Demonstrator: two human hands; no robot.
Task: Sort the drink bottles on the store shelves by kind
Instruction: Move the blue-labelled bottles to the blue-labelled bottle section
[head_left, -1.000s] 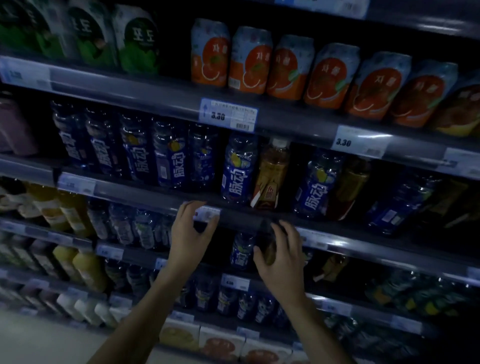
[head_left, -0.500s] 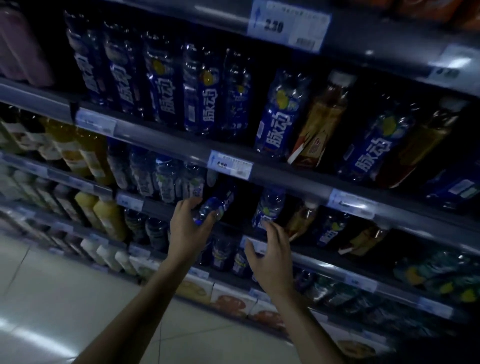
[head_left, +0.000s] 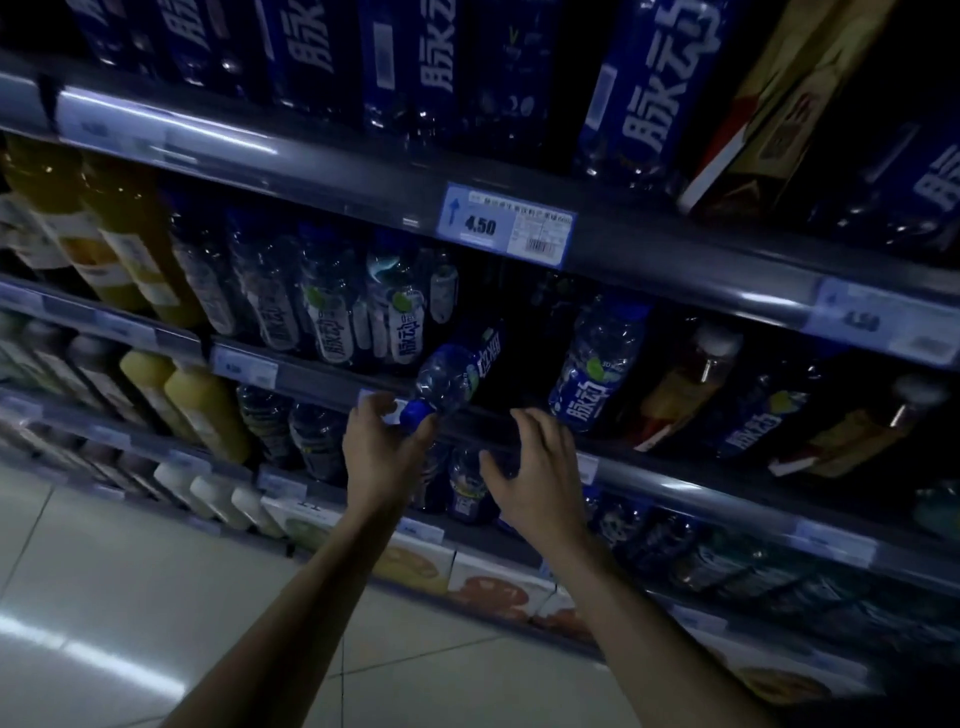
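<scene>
1. Blue-label bottle (head_left: 457, 376) is tipped way over, cap end toward the camera, body poking back into the dark gap on the middle shelf (head_left: 322, 371).
2. Left hand (head_left: 382, 449) has it by the blue cap, thumb + fingers pinched round it.
3. Right hand (head_left: 535, 473) is just beside, fingers spread wide, holding nothing, in front of the shelf edge.
4. Left of the gap: row of white-label bottles (head_left: 363, 312), upright. Right of it: another blue-label one (head_left: 597, 369) standing, then an amber tea bottle (head_left: 685, 384) leaning.
5. Price tag (head_left: 506, 226) reading 4.50 sits on the shelf rail above.
6. Yellow juice bottles (head_left: 202, 405) farther left. Pretty dim overall tbh.
</scene>
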